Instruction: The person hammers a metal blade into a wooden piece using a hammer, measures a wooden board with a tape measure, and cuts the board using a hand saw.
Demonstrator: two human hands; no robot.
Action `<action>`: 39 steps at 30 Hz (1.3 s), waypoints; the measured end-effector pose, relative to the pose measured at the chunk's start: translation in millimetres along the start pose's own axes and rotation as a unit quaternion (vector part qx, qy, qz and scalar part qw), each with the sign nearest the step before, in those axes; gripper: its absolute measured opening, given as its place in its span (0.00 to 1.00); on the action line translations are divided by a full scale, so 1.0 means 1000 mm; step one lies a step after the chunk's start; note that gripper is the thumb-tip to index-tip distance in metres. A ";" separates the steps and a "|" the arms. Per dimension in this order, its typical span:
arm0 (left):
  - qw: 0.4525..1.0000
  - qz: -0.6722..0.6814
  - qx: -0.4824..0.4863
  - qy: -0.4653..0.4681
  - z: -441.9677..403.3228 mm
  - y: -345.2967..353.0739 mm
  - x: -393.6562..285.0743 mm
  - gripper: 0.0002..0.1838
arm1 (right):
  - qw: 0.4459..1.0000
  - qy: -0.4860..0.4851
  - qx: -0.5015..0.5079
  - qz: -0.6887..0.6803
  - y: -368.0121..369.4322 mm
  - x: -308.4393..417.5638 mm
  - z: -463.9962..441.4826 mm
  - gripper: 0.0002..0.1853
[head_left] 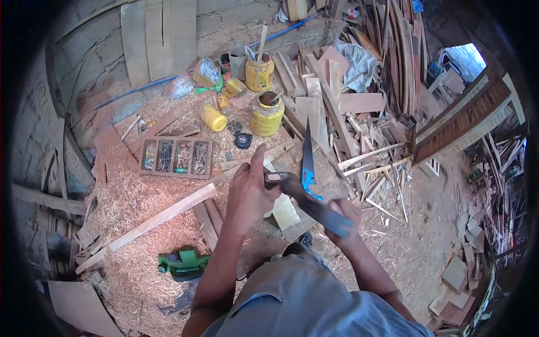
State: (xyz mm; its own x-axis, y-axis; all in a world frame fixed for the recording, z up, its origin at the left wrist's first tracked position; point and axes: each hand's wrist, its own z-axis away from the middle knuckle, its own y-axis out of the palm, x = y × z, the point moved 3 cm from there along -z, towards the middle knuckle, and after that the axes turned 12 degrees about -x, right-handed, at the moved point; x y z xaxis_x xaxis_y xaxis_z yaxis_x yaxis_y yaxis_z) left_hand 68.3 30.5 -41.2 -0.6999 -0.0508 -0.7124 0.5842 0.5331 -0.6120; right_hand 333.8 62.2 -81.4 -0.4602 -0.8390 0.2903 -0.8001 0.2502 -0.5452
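In front of my body I hold what looks like a hammer (314, 205), with a dark head and a bluish end to its handle; it is partly blurred. Around the handle's lower end my right hand (343, 220) is closed. At the head, my left hand (251, 194) has one finger pointing up, the thumb beneath the head and other fingers curled. Beyond the hammer lies a handsaw (307, 160) with a dark blade and blue handle. Below the hammer head is a pale yellow block (286, 213), partly hidden by my left hand.
A divided wooden box (176, 158) of small hardware sits on shavings at left. Yellow containers (266, 119) stand at the back. A green power planer (183, 263) rests near my left arm. A long board (163, 218) crosses the left floor; scrap wood (365, 151) is piled right.
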 end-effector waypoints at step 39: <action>1.000 -0.018 0.002 -0.006 0.017 0.004 -0.004 0.61 | 0.986 0.116 0.117 0.033 -0.036 0.031 -0.097 0.36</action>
State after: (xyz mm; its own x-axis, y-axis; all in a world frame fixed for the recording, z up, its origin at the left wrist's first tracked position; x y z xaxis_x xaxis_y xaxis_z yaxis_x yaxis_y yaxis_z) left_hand 79.9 18.3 -46.4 -0.7157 -0.0798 -0.6939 0.5602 0.5277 -0.6385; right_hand 311.0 74.1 24.0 -0.6060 -0.6840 0.4060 -0.6674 0.1595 -0.7274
